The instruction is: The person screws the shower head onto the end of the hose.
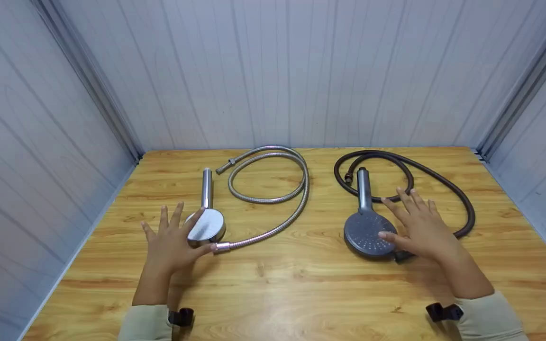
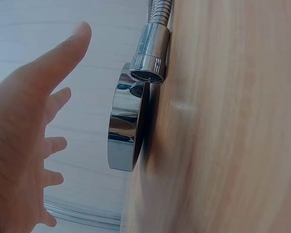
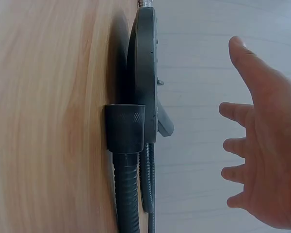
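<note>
My left hand (image 1: 171,244) hovers with spread fingers over a chrome shower head (image 1: 208,226), overlapping its edge in the head view. A silver metal shower hose (image 1: 273,232) loops to the right, its chrome end nut (image 2: 150,51) lying beside the head on the table. On the other side, my right hand (image 1: 420,227) is held palm down, fingers spread, above a dark grey shower head (image 1: 368,234). Behind and to the right curls a dark shower hose (image 1: 465,203); its black connector (image 3: 125,128) lies next to that head. Both hands hold nothing.
The wood-grain table (image 1: 263,293) meets a pale panelled wall (image 1: 273,71) at its back edge, with more panels at left and right. A small black camera (image 1: 181,317) is strapped at the left wrist, another camera (image 1: 443,312) at the right.
</note>
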Motion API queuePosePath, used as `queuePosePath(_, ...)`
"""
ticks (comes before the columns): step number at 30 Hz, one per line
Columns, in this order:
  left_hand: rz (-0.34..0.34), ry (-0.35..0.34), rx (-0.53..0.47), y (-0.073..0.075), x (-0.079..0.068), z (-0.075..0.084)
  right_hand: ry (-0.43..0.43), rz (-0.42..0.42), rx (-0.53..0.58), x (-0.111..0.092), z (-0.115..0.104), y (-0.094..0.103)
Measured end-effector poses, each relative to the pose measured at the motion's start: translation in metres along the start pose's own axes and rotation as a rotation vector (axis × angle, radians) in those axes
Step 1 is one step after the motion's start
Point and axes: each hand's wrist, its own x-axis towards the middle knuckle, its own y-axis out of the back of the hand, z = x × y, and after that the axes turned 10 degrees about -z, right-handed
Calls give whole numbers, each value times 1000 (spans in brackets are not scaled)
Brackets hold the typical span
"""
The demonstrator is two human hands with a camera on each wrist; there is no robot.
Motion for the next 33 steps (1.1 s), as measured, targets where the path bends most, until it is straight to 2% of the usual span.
queuePosePath(13, 37, -16, -62, 2, 0, -1, 73, 48, -9, 6, -9, 4)
queuePosePath(22, 49, -19, -95, 2, 2, -2, 115, 52, -42, 10, -16, 5)
queuePosePath(33, 84, -27, -139, -1, 5, -3, 183, 76, 9, 17, -21, 3)
